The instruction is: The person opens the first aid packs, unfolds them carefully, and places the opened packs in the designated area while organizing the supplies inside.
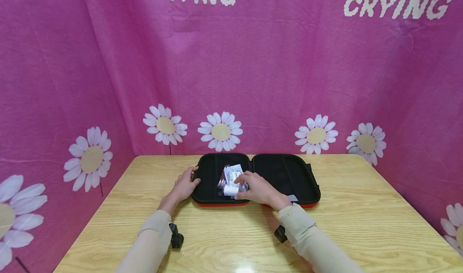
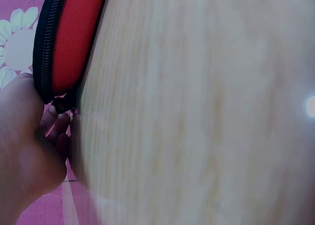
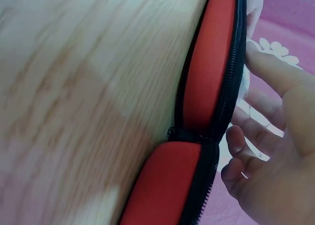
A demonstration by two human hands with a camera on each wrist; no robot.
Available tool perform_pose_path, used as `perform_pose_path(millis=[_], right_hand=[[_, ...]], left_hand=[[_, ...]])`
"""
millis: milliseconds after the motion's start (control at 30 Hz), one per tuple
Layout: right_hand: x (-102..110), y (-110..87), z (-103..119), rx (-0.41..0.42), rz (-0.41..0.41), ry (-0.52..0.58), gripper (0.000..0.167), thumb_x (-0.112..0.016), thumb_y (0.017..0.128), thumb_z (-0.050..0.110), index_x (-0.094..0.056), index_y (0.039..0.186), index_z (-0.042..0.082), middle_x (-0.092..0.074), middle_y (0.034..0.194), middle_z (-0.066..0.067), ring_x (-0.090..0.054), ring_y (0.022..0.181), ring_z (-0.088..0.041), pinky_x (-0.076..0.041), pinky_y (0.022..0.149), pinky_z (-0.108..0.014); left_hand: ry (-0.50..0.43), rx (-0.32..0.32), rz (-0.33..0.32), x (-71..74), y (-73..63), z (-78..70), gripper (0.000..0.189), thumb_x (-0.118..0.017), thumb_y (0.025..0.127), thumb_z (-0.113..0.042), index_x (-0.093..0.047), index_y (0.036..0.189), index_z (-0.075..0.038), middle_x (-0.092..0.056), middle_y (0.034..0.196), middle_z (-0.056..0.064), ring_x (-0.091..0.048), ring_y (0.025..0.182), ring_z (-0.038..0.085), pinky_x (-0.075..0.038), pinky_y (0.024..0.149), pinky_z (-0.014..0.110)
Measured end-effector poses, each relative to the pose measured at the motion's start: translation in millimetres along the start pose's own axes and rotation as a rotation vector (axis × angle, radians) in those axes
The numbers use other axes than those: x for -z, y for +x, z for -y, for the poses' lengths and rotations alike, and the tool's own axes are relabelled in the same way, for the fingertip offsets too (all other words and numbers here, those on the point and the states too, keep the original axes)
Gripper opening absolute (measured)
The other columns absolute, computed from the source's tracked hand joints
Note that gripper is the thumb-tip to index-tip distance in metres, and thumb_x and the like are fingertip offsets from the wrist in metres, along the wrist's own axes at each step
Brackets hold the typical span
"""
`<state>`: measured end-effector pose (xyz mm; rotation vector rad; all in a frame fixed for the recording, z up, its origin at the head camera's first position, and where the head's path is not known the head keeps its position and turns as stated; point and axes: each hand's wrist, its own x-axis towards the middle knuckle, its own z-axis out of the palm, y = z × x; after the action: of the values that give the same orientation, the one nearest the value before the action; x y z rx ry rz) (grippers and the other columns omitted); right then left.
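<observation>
A black-lined case [image 1: 206,184] with a red outer shell lies unzipped and spread flat, its two halves side by side. My left hand [image 1: 185,184] grips the outer rim of the left half, thumb over the edge and fingers curled outside below the zipper [image 2: 45,52]. Over the inner side of that half, my right hand [image 1: 258,188] has its bent fingers and thumb at a white roll [image 1: 230,190] and clear plastic wrapping. I cannot tell whether it grips them. A white printed packet [image 1: 232,171] lies beside its fingertips. In the right wrist view, the rim partly hides these things from the right hand [image 3: 275,131].
The case's right half [image 1: 278,176] has a small pale piece [image 1: 292,198] near its front edge. Under it all is a wood-grain table [image 1: 224,237]. A pink cloth [image 1: 253,76] with daisies hangs behind and at the sides. Black wrist devices [image 1: 176,237] sit below both sleeves.
</observation>
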<state>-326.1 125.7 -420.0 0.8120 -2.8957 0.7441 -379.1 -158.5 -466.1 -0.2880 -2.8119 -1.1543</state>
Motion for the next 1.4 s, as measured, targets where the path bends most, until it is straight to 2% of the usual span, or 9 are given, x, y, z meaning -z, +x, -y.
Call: perform_pose_path(millis=[267,467,600,700,833,1000,1400], right_hand=[[-2.4,-0.9,2.8,-0.016,-0.022,-0.032,0.037,-0.080,0.082,0.025,-0.069,0.116,0.013,-0.063,0.109,-0.004,-0.053,0.096,-0.018,-0.048,0.088,-0.041],[3.7,-2.8,0.9,0.039,-0.074,-0.015,0.034,-0.079,0.084,0.019,-0.069,0.115,0.010,-0.062,0.106,-0.004,-0.054,0.086,-0.015,-0.050,0.079,-0.032],[7.3,-4.8,-4.6,0.047,-0.109,0.008,0.032,-0.078,0.084,0.016,-0.069,0.114,0.009,-0.059,0.105,-0.004,-0.055,0.079,-0.011,-0.050,0.074,-0.025],[9.9,-6.7,-10.4,0.044,-0.124,0.033,0.030,-0.078,0.084,0.014,-0.070,0.113,0.009,-0.058,0.106,-0.003,-0.055,0.077,-0.008,-0.049,0.073,-0.022],[16.3,-10.5,-17.1,0.051,-0.135,0.076,0.029,-0.076,0.085,0.010,-0.070,0.113,0.009,-0.058,0.107,-0.004,-0.056,0.079,-0.011,-0.049,0.071,-0.021],[25.7,-16.8,-25.2,0.071,-0.148,0.119,0.027,-0.076,0.086,0.008,-0.071,0.112,0.009,-0.058,0.107,-0.005,-0.058,0.082,-0.016,-0.049,0.070,-0.021],[43.6,-33.1,-42.6,0.072,-0.204,0.130,0.030,-0.077,0.085,0.007,-0.070,0.114,0.006,-0.059,0.113,-0.008,-0.061,0.085,-0.014,-0.056,0.077,-0.028]], left_hand=[[-0.003,0.005,0.001,-0.2,-1.0,-1.4,0.052,-0.058,0.097,-0.018,-0.044,0.146,-0.007,-0.056,0.120,0.020,-0.047,0.113,0.037,-0.031,0.098,0.055],[-0.006,0.000,-0.004,-0.3,0.6,0.4,0.052,-0.059,0.097,-0.019,-0.045,0.145,-0.007,-0.056,0.117,0.018,-0.048,0.111,0.036,-0.031,0.097,0.054],[-0.005,0.001,-0.004,-0.9,1.5,1.4,0.051,-0.058,0.097,-0.019,-0.044,0.145,-0.008,-0.055,0.116,0.017,-0.047,0.110,0.036,-0.031,0.097,0.054],[-0.005,0.005,-0.003,-1.3,1.3,1.3,0.051,-0.058,0.097,-0.019,-0.044,0.145,-0.007,-0.055,0.116,0.018,-0.047,0.111,0.036,-0.031,0.097,0.054],[-0.005,0.005,-0.003,-0.9,0.2,0.2,0.051,-0.058,0.097,-0.018,-0.044,0.145,-0.007,-0.055,0.117,0.019,-0.047,0.111,0.037,-0.030,0.097,0.055],[-0.007,-0.001,-0.006,0.2,-0.9,-1.2,0.051,-0.057,0.097,-0.017,-0.044,0.145,-0.005,-0.055,0.117,0.020,-0.047,0.111,0.038,-0.030,0.097,0.056],[-0.008,0.006,-0.001,-0.8,-0.8,-0.3,0.052,-0.058,0.097,-0.019,-0.044,0.145,-0.007,-0.055,0.115,0.018,-0.046,0.112,0.037,-0.030,0.097,0.055]])
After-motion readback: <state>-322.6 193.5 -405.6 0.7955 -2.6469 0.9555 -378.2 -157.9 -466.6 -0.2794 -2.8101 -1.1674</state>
